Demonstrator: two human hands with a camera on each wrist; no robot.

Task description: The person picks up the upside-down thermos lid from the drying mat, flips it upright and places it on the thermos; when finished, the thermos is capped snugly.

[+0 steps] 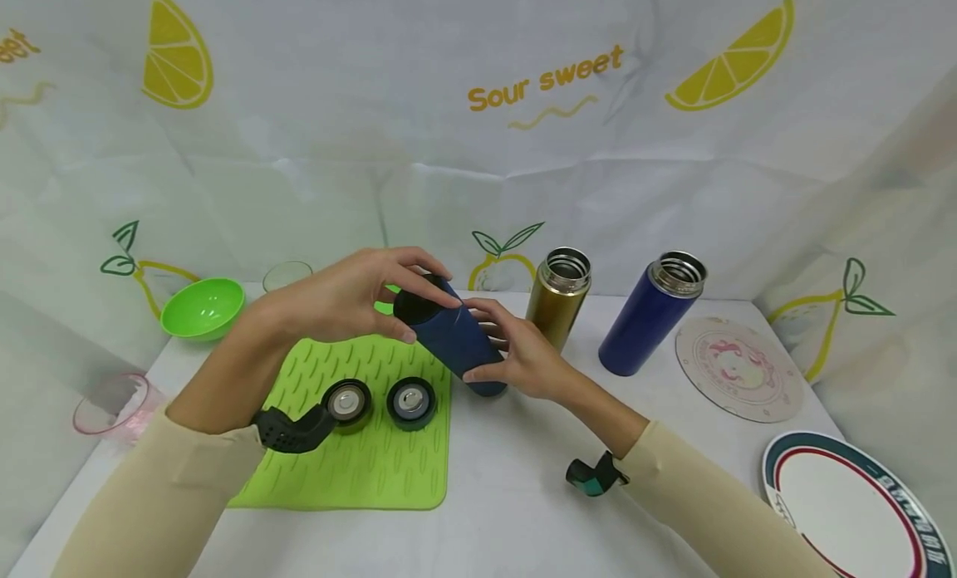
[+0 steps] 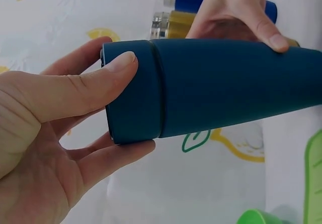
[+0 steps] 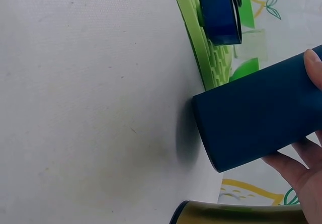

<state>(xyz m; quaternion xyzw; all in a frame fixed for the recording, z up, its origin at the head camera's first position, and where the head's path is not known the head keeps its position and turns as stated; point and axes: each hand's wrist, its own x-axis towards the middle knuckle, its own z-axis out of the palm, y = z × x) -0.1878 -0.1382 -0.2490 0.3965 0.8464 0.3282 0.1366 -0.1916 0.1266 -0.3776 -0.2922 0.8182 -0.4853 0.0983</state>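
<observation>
A dark blue insulated bottle (image 1: 467, 345) with its cap (image 2: 136, 93) on is held tilted between both hands, base low over the white table. My left hand (image 1: 359, 291) grips the cap, its thumb on one side and fingers on the other. Around the lower body, my right hand (image 1: 527, 354) has its thumb and fingers spread on the sides. Just right of it stand a gold bottle (image 1: 556, 308) and a brighter blue bottle (image 1: 643, 320), both with bare steel necks. Two removed lids (image 1: 347, 402), underside up, lie on the green mat (image 1: 374, 482).
At the back left is a green bowl (image 1: 203, 310), with a clear glass (image 1: 287, 272) near it. A pinkish glass (image 1: 120, 412) stands at the left edge. To the right lie a round pink-patterned mat (image 1: 736, 370) and a white plate (image 1: 845, 511) with a coloured rim.
</observation>
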